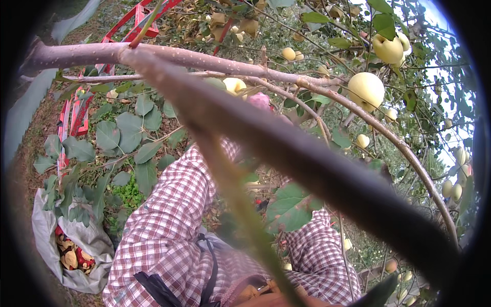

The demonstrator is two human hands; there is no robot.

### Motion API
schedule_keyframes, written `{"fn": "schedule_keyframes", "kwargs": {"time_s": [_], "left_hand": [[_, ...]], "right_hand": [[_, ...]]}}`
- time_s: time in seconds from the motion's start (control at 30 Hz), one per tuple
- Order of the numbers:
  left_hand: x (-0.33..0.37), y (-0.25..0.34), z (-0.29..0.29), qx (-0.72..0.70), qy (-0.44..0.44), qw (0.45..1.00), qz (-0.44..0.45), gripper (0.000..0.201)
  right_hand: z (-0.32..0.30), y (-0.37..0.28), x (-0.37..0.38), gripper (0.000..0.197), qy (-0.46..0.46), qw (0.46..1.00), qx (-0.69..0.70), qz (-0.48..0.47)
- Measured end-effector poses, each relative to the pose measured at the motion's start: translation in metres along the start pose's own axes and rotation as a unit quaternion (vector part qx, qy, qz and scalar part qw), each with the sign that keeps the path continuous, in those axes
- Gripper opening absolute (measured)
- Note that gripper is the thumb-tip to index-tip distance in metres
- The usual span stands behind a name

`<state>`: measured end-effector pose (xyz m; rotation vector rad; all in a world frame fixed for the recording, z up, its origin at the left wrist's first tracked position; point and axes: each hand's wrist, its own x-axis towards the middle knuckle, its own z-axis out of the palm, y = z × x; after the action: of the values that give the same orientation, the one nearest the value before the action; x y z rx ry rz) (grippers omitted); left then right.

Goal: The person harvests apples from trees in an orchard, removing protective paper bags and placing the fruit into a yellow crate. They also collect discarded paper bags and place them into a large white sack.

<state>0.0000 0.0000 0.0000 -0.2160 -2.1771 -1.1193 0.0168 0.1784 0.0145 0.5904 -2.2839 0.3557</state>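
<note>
A plaid sleeve (169,204), brown and white, stretches forward from the lower left. Past its far end, a small pink patch (260,101) that looks like a gloved part of my left hand shows above a thick blurred branch (307,158). Its fingers cannot be made out. Close beside it hangs a pale yellow apple (234,85), partly behind a thinner branch; whether they touch is unclear. On the right, more plaid cloth (322,250) runs up behind the thick branch and leaves, and no right hand shows there.
A long branch (215,61) arches across the top. Yellow apples (366,91) hang at the right. A red metal frame, perhaps a ladder (76,112), stands at the left. A whitish sack (46,245) with red and yellowish pieces inside sits at lower left.
</note>
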Motion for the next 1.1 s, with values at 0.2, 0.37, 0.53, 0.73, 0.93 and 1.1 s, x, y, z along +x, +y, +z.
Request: {"fn": "schedule_keyframes", "kwargs": {"time_s": [0.2, 0.37, 0.53, 0.73, 0.93, 1.1], "left_hand": [[-0.020, 0.003, 0.027, -0.105, -0.005, 0.992, -0.067, 0.032], [0.023, -0.038, 0.075, -0.139, 0.065, 0.979, -0.135, 0.030], [0.027, -0.072, 0.088, -0.146, 0.044, 0.975, -0.163, 0.035], [-0.013, -0.069, 0.097, -0.201, 0.006, 0.969, -0.142, 0.040], [-0.003, -0.064, 0.115, -0.312, -0.030, 0.946, -0.084, 0.045], [-0.003, -0.085, 0.136, -0.312, -0.091, 0.942, 0.084, 0.051]], "right_hand": [[-0.024, 0.014, -0.025, 0.019, -0.076, 0.996, 0.044, 0.012], [-0.037, -0.016, -0.021, 0.016, -0.080, 0.997, -0.022, -0.011], [-0.042, -0.029, -0.023, 0.014, -0.034, 0.986, -0.102, -0.128], [-0.061, -0.029, -0.037, 0.011, -0.061, 0.951, -0.222, -0.206], [-0.049, -0.037, -0.022, 0.014, -0.032, 0.969, -0.136, -0.203], [-0.044, -0.031, -0.017, 0.013, -0.068, 0.982, -0.068, -0.163]]}}
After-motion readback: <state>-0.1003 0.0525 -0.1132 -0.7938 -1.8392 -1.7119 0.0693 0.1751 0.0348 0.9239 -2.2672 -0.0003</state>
